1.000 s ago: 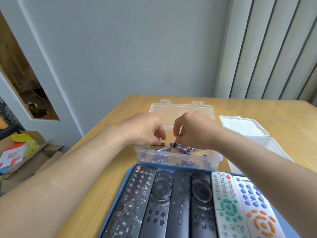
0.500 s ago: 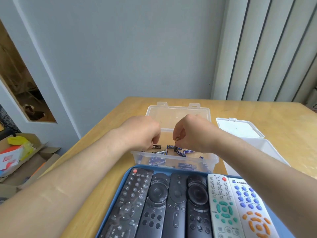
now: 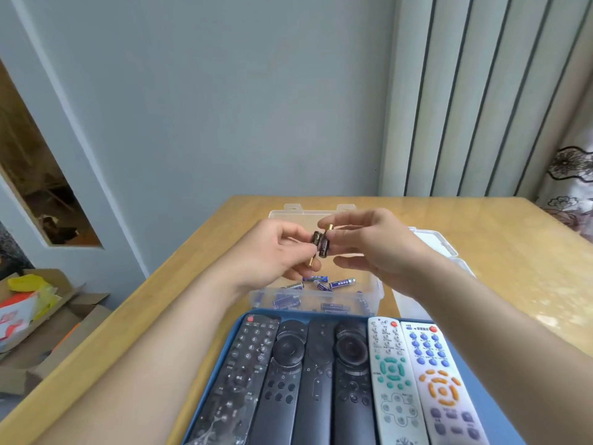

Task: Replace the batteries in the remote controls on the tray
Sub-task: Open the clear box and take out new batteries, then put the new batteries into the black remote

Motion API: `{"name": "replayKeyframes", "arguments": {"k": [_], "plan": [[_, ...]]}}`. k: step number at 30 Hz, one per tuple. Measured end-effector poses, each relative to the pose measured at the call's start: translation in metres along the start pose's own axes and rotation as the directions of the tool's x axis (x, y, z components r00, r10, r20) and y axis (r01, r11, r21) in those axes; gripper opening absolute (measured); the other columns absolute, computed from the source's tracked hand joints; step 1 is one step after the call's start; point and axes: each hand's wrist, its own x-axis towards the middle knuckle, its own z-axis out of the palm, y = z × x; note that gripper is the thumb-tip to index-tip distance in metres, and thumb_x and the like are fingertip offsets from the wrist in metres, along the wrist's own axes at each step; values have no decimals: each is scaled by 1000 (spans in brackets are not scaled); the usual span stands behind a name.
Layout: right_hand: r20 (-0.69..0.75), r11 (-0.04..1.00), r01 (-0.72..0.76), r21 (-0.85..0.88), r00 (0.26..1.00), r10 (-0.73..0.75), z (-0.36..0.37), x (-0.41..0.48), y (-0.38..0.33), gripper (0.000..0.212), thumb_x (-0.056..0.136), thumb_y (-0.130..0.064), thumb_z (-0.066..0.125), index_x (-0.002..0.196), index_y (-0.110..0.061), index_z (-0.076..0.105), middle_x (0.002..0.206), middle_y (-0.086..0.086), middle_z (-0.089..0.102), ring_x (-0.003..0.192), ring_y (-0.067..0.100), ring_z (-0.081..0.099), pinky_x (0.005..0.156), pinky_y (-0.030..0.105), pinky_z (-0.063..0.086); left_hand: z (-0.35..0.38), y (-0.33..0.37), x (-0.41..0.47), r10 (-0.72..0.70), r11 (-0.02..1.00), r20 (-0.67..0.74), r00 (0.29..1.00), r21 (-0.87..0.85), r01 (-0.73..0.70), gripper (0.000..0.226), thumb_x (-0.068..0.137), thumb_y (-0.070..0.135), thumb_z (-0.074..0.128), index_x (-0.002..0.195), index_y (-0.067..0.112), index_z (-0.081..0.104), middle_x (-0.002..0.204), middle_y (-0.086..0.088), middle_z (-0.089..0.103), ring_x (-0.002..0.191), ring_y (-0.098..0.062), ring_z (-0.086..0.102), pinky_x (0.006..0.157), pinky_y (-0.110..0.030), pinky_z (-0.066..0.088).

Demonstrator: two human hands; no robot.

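Left hand (image 3: pixel 272 252) fingers pinch dark batteries (image 3: pixel 321 245), raised above clear box (image 3: pixel 377 289) of spare cells (image 3: pixel 341 283); right hand (image 3: pixel 378 248) fingers pinch same pair. Best: part them, check gold ends for polarity before loading. Remotes (image 3: pixel 321 374) lie face-up on tray (image 3: pixel 327 313).

On the light wooden surface (image 3: pixel 500 261), a blue rectangular tray (image 3: pixel 298 314) lies nearest, carrying six long plastic remote controls (image 3: pixel 321 380) side by side: four black on the left, two white on the right. Directly behind the tray stands a clear plastic box (image 3: pixel 376 292) with loose blue-labelled batteries (image 3: pixel 341 283) in it. A white plastic box (image 3: pixel 407 305) sits just right of it. Above the clear box, the left grip (image 3: pixel 276 255) and right grip (image 3: pixel 378 248) pinch a pair of dark cylindrical batteries (image 3: pixel 322 246) between them.
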Motion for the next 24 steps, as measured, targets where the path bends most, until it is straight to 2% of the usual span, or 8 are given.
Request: {"name": "replayKeyframes", "arguments": {"k": [3, 5, 8, 12, 15, 18, 21, 24], "plan": [[-11, 978, 3, 207, 1000, -1, 1, -26, -4, 18, 92, -2, 60, 105, -11, 68, 77, 4, 69, 65, 12, 64, 64, 24, 48, 13, 4, -25, -29, 924, 51, 998, -379, 46, 14, 94, 11, 57, 101, 4, 67, 76, -6, 67, 61, -13, 63, 57, -18, 52], [-20, 963, -3, 270, 1000, 9, 1, -43, -5, 16, 91, -3, 62, 102, -12, 70, 77, 5, 69, 66, 13, 62, 62, 23, 46, 18, 3, -38, -47, 858, 52, 998, -510, 67, 13, 95, 11, 55, 95, 7, 67, 74, -7, 61, 58, -11, 58, 54, -17, 51], [21, 948, -18, 316, 1000, 12, -5, -75, -5, 17, 92, -5, 61, 104, -9, 72, 81, 9, 69, 74, 20, 65, 62, 22, 48, 28, 9, -60, 0, 905, 13, 1000, -425, 6, 14, 91, 12, 59, 94, 12, 73, 70, -1, 61, 59, -8, 52, 57, -16, 48], [57, 975, 21, 222, 998, -35, -14, -110, -4, 20, 91, -4, 61, 110, -8, 68, 85, 9, 73, 78, 25, 73, 68, 25, 54, 45, 25, -84, 92, 956, -93, 991, -269, -114, 5, 82, 9, 72, 84, 12, 75, 79, -3, 71, 70, -10, 59, 73, -24, 52], [65, 976, 29, 217, 997, -44, -20, -131, 2, 21, 83, -4, 68, 104, -8, 68, 83, 9, 74, 73, 22, 72, 64, 22, 54, 65, 33, -98, 98, 941, -107, 989, -313, -127, 4, 80, 13, 74, 82, 12, 72, 72, -2, 69, 69, -12, 62, 72, -25, 52], [70, 976, 48, 214, 996, -64, -29, -147, 8, 26, 71, -11, 75, 96, -9, 66, 72, 8, 71, 64, 19, 70, 59, 21, 52, 86, 33, -107, 80, 907, -72, 994, -410, -102, 24, 69, 26, 75, 89, 13, 73, 78, -8, 70, 71, -16, 64, 63, -19, 51], [58, 980, 57, 192, 996, -69, -39, -164, 14, 32, 67, -19, 78, 89, -11, 57, 71, 9, 70, 65, 21, 70, 57, 22, 52, 104, 30, -113, 86, 872, -7, 996, -482, -78, 26, 67, 30, 72, 88, 16, 77, 78, -6, 70, 68, -13, 61, 62, -17, 50], [-14, 996, 55, -69, 998, -56, -44, -175, 14, 32, 77, -34, 76, 87, -9, 58, 77, 8, 72, 66, 19, 71, 60, 22, 51, 119, 26, -116, 97, 849, -40, 995, -518, -103, 22, 74, 28, 66, 88, 13, 74, 73, -3, 68, 60, -8, 56, 61, -18, 48]]}}
